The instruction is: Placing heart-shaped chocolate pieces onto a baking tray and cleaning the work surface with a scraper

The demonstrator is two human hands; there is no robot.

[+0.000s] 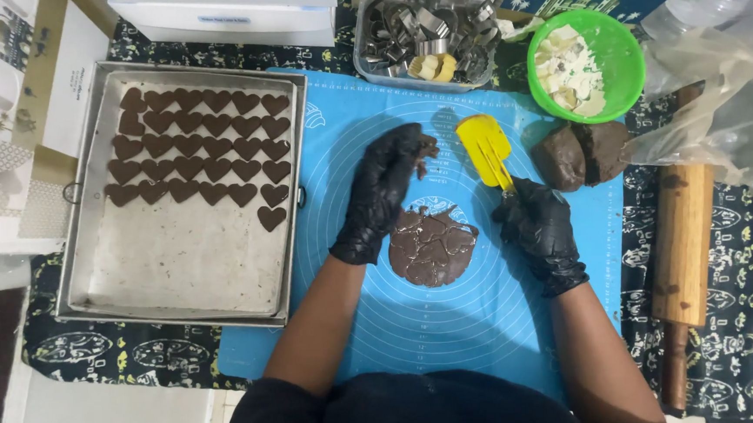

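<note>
Glossy black gloves cover the left hand (381,189) and right hand (541,232). The rolled chocolate dough (432,246) looks matt and smooth on a smooth blue silicone mat (453,329). The spatula (486,150) is yellow plastic or silicone. The baking tray (87,181) is dull metal, the rolling pin (682,245) bare wood, the cookie cutters (422,26) shiny metal, the bowl (623,44) green plastic.
</note>
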